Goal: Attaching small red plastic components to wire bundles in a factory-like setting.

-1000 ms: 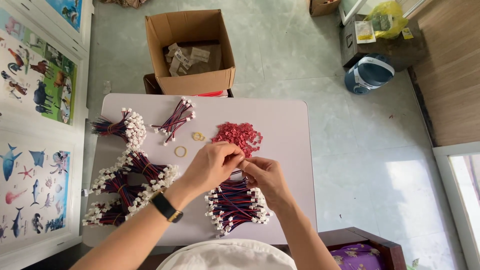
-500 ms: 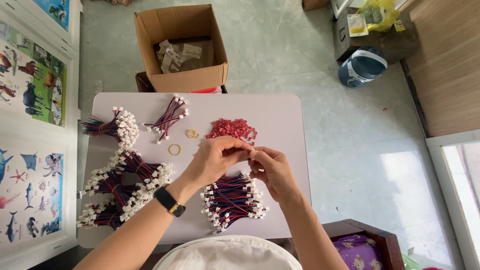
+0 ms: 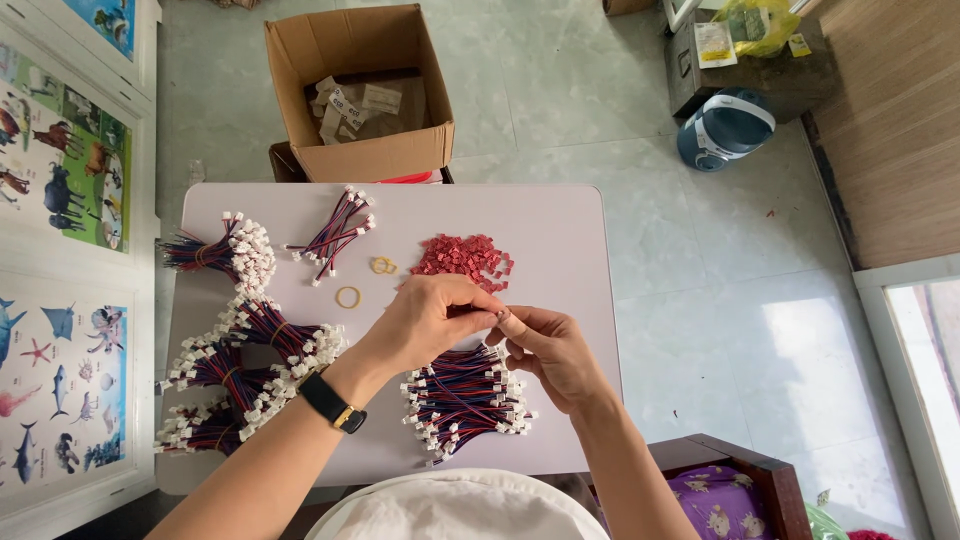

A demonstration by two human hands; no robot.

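My left hand (image 3: pixel 425 320) and my right hand (image 3: pixel 545 350) meet above the middle of a white table (image 3: pixel 560 230). Their fingertips pinch a small wire lead with a connector between them; the piece is mostly hidden by the fingers. A black watch with a gold clasp sits on my left wrist. Just beyond the hands lies a heap of small red connector housings (image 3: pixel 462 258). Below the hands lies a loose pile of red, blue and black wire leads with white plugs (image 3: pixel 462 398).
Bundled wire leads (image 3: pixel 240 355) lie along the table's left side, with two more bundles (image 3: pixel 225 252) (image 3: pixel 335 233) at the back. Rubber bands (image 3: pixel 348 297) lie near the middle. An open cardboard box (image 3: pixel 360 90) stands behind the table. Animal posters cover the left.
Both hands have stayed together over the table's middle, with small finger movements on the held piece. The camera view has shifted slightly.
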